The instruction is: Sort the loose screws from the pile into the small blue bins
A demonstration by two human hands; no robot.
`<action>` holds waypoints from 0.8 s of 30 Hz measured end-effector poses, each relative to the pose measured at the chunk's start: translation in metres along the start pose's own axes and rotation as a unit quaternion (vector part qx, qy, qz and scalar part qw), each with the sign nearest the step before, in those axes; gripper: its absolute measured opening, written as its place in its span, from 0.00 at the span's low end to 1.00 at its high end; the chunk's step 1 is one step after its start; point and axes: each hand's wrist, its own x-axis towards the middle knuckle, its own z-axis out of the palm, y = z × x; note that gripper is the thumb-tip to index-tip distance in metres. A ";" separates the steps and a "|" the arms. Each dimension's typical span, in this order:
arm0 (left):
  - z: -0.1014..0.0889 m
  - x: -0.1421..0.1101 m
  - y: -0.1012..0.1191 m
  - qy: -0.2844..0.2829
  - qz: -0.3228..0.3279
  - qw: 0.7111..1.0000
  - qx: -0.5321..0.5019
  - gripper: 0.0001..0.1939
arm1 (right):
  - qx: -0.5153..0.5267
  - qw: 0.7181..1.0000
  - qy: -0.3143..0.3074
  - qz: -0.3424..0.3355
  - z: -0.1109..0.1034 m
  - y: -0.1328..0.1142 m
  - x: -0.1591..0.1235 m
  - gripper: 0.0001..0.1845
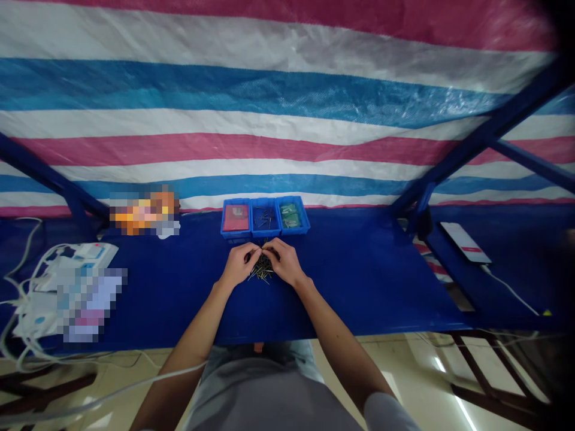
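A loose heap of small dark metal screws or nails point(262, 270) lies on the blue table top point(359, 287), right in front of me. My left hand point(238, 266) and my right hand point(285, 261) curl over the heap from either side, fingertips close together at its top. Whether the fingers pinch any pieces is too small to tell. Just beyond the hands stands a blue three-part plastic tray: a red packet point(236, 218) fills the left compartment, dark pins point(264, 218) lie in the middle one, and green packets point(290, 215) sit in the right one.
White cables and white devices point(76, 263) lie at the table's left, partly behind a blurred patch. A blurred orange item point(144, 209) stands at the back left. A phone point(465, 242) on a cable lies on a lower blue shelf at right. Blue steel struts point(489, 134) and a striped tarpaulin point(269, 90) form the back.
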 end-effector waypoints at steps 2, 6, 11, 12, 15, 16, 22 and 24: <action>0.000 0.000 0.000 -0.001 -0.002 1.000 -0.003 0.13 | -0.004 1.000 0.001 0.002 0.000 0.000 0.000 0.08; 0.000 -0.001 -0.003 -0.001 -0.003 1.000 -0.006 0.12 | -0.008 1.000 -0.004 0.002 -0.001 -0.001 0.000 0.10; 0.002 -0.002 -0.005 0.006 -0.001 1.000 -0.010 0.11 | -0.013 1.000 -0.007 0.003 0.000 0.001 -0.001 0.11; 0.002 -0.002 -0.006 0.007 0.000 1.000 -0.010 0.11 | -0.015 1.000 -0.007 0.004 -0.001 0.001 -0.001 0.11; 0.002 -0.002 -0.005 0.007 0.003 1.000 -0.006 0.11 | -0.018 1.000 -0.012 0.006 -0.001 0.000 0.000 0.12; 0.002 -0.002 -0.005 0.007 0.005 1.000 -0.005 0.11 | -0.018 1.000 -0.013 0.007 -0.002 0.000 0.000 0.12; 0.001 -0.001 -0.003 0.000 0.007 1.000 0.001 0.11 | -0.009 1.000 -0.014 0.006 -0.001 -0.001 0.000 0.11; 0.000 -0.001 -0.002 -0.003 0.006 1.000 0.004 0.10 | -0.004 1.000 -0.014 0.006 0.000 0.000 0.000 0.10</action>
